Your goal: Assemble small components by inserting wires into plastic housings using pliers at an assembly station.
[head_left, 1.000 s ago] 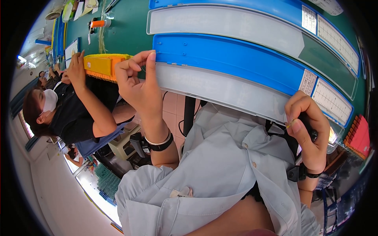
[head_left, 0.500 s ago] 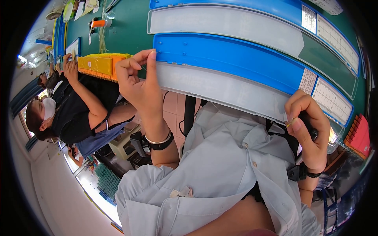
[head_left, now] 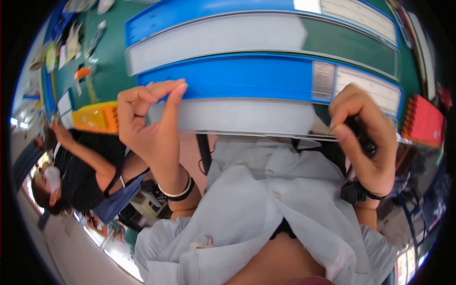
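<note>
Room, bent toward the lens rim, opens at the left, where a co-worker (head_left: pixel 76 173) in dark clothes and a white mask has an arm raised; green tabletop (head_left: pixel 116 64) carries two long boxes, the farther box (head_left: pixel 213 38) behind the nearer box (head_left: pixel 247 116), both opened flat into a blue half and a translucent half, probably so the insides lie within easy reach; the nearer one runs along the front edge, just before the person's lap; a yellow case (head_left: pixel 95 118) at left and a red ribbed stack (head_left: pixel 422 121) at right flank it, leaving the middle to the work; the left hand (head_left: pixel 149 121) is before its left end, the right hand (head_left: pixel 380 156) before its right, each pressing thumb and forefinger tips together; such spacing may serve to hold something fine taut, though I cannot tell what is pinched.
</note>
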{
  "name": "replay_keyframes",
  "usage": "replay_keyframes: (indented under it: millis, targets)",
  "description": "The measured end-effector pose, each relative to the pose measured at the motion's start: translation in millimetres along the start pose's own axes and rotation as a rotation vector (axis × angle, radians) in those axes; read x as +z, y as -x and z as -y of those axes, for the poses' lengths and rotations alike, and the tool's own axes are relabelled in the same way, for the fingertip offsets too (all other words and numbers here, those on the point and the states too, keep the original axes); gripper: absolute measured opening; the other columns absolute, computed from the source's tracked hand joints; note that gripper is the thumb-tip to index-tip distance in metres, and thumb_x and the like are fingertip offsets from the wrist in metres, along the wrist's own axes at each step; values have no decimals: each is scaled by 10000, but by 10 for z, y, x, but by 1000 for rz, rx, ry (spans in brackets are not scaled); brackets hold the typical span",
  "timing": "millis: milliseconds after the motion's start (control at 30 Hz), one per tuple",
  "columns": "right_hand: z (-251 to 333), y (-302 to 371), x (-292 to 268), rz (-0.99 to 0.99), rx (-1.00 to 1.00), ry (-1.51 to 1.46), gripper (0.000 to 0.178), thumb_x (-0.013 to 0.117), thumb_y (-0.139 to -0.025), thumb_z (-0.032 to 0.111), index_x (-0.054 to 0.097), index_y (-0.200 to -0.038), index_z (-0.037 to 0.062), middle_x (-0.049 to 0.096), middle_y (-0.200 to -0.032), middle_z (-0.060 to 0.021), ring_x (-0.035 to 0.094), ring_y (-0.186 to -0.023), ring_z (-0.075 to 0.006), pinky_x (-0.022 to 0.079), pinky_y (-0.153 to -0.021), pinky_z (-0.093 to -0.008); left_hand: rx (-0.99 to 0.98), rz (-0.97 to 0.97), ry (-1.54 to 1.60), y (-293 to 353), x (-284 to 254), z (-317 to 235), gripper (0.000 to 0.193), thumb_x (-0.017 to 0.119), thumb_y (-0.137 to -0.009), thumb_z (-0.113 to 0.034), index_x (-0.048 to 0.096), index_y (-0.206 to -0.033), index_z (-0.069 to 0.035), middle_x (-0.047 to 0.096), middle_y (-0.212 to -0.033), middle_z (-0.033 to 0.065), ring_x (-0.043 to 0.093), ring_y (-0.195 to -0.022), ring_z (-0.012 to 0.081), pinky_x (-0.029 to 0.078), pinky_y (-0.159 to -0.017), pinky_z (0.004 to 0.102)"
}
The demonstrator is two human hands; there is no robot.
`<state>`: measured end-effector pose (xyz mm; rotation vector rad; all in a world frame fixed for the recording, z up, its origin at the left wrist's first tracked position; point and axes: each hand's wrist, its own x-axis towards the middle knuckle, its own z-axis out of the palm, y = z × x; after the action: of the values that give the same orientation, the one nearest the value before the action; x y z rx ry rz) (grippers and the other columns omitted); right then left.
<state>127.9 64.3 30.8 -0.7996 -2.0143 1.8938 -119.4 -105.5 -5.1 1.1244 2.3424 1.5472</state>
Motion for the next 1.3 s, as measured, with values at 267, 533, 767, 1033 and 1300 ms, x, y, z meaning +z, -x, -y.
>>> replay_keyframes:
  millis: [267,533,767,1033,1300]
  targets:
    - [15,144,-423,-326,-1,502,54,554,-961,-57,532,-1002,-30,528,-986,-61,484,-901,-134,377,-820,-226,8,466,166,54,926,-711,360,814,-820,48,542,-1038,-40,788,-878,102,716,-858,116,511,-876,261]
    - [-141,162,-681,-565,4,449,64,600,-1003,57,591,-1006,-6,532,-826,7,448,-744,-59,355,-638,-218,107,505,185,75,1319,-895,356,805,-829,51,583,-1098,-16,781,-895,66,691,-829,81,510,-774,218]
    - [-274,169,-799,-710,-191,382,134,657,-967,42,604,-1079,-9,628,-976,-24,520,-859,-59,399,-754,-187,149,575,166,140,1490,-890,344,802,-836,46,591,-1100,-18,778,-892,64,691,-815,85,527,-754,229]
    - [-558,335,-925,-413,-458,-226,756,650,-860,747,389,-1124,88,586,-1000,-174,504,-793,-201,463,-747,-326,204,557,189,142,1573,-870,373,836,-800,33,598,-1083,-14,766,-903,40,683,-797,82,535,-723,220]
    - [-471,252,-815,-512,-185,-159,631,812,-863,460,358,-1059,68,592,-1004,-188,552,-628,-90,461,-512,-181,190,564,227,163,1566,-878,389,824,-799,78,564,-1075,-12,782,-881,66,705,-822,106,566,-708,212]
